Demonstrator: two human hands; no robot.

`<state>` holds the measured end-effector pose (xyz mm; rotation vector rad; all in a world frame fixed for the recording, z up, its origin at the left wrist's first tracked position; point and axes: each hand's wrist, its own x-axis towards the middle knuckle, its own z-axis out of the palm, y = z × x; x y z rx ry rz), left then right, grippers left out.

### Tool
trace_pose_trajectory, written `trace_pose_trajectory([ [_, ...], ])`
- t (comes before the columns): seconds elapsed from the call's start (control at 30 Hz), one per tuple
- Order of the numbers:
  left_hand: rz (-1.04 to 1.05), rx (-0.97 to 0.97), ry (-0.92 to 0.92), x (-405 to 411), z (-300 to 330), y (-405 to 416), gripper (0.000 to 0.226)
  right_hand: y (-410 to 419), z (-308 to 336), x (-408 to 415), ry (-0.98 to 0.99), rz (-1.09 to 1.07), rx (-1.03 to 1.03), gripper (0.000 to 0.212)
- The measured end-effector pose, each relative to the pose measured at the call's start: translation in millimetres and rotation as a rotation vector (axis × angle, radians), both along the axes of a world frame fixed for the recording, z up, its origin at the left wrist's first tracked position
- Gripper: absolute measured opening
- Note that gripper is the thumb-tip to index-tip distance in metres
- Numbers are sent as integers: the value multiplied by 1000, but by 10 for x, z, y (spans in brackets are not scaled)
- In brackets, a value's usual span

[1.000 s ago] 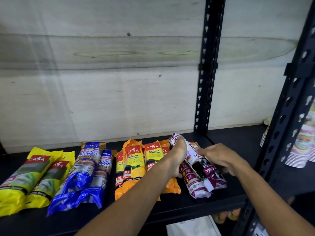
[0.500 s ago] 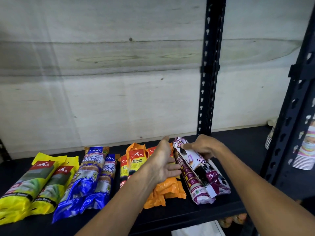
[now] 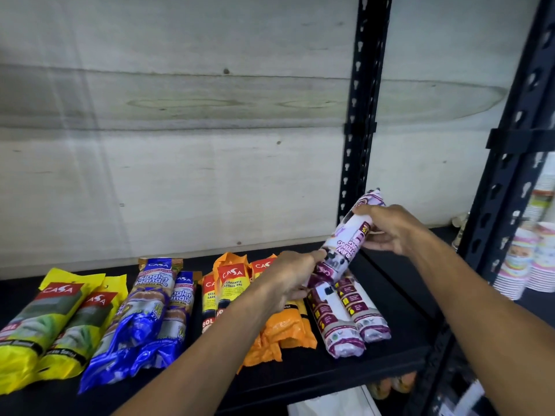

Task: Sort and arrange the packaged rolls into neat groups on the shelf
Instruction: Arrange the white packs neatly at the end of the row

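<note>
Both hands held one purple-white roll (image 3: 350,241) tilted above the shelf (image 3: 330,370).
Right hand (image 3: 390,232) grasped its upper end, left hand (image 3: 291,280) its lower; two matching rolls (image 3: 345,322) lay beneath.

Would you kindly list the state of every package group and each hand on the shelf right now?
Yellow rolls: two, lying side by side.
Blue rolls: two, lying together.
Orange rolls: lying bunched, partly behind the left arm.
Purple rolls on shelf: two, lying side by side.
Lifted purple roll: raised, tilted, held at both ends.
Left hand: gripping its lower end.
Right hand: gripping its upper part.
</note>
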<state>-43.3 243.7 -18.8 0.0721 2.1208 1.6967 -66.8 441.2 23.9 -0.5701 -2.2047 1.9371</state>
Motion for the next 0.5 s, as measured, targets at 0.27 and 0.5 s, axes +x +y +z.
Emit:
trace_pose_trajectory([
  [0.27, 149, 313, -3, -221, 171, -48, 44, 55, 21, 287, 64, -86, -235, 36],
  [0.5, 194, 281, 39, -442, 191, -141, 77, 199, -154, 439, -36, -5, -241, 40],
])
